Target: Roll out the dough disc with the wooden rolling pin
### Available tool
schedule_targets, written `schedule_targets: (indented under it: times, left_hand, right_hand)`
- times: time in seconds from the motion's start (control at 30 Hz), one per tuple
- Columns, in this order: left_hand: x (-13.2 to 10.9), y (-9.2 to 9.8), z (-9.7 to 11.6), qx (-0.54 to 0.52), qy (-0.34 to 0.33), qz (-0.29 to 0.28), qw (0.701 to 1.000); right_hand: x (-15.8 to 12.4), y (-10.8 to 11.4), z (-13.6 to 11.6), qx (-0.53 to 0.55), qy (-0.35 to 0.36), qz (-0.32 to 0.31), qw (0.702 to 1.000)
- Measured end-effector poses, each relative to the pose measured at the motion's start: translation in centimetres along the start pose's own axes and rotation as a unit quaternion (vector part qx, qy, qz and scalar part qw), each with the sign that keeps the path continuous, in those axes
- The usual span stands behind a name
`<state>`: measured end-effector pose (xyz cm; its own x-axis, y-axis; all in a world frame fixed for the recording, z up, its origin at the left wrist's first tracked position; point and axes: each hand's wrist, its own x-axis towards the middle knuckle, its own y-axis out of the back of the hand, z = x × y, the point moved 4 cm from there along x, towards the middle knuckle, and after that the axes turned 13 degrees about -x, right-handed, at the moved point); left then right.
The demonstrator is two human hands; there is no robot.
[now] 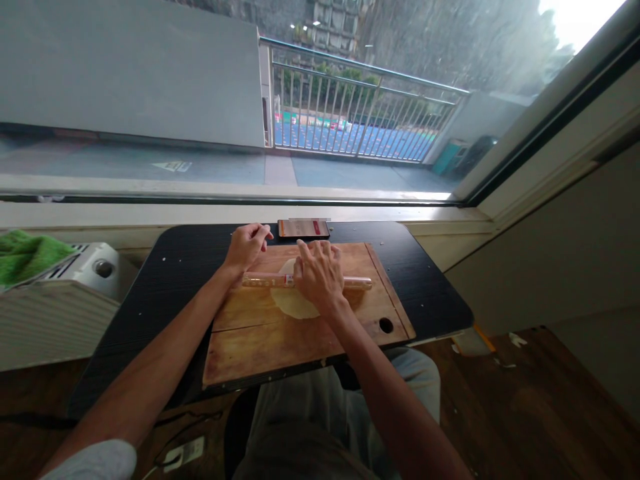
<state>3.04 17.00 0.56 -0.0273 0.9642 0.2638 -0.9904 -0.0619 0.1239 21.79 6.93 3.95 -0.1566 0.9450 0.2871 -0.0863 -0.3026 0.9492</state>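
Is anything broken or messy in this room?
Yes, a little. The wooden board has a dark line on its left side that looks like a crack. White scraps lie on the floor at right, like litter, and pale specks dot the black table, like crumbs.

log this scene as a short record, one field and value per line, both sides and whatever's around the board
right grip: open, laid over the rolling pin
left grip: loosely curled, near the left end of the rolling pin; contact unclear
dough: pale, flattened, under the rolling pin, partly hidden
board: wooden, on the black table
phone: screen lit, beyond the far edge of the board
green cloth: left of the black table
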Motion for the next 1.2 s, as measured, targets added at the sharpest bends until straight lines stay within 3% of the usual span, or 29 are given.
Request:
schedule_targets:
  times: [0.33, 0.83, 1.2]
  left_hand:
    - [0.3, 0.0, 0.0, -0.011, 0.004, 0.001, 1.000]
    - [-0.1, -0.2, 0.5, -0.002, 0.008, 0.006, 1.000]
    - [0.2, 0.1, 0.2, -0.002, -0.001, 0.000, 1.000]
  right_hand:
    - [2.8, -0.5, 0.8, 0.023, -0.003, -0.002, 1.000]
    - [-1.3, -0.1, -0.2, 0.001, -0.024, -0.003, 1.000]
    - [1.4, -0.1, 0.2, 0.007, -0.020, -0.010, 1.000]
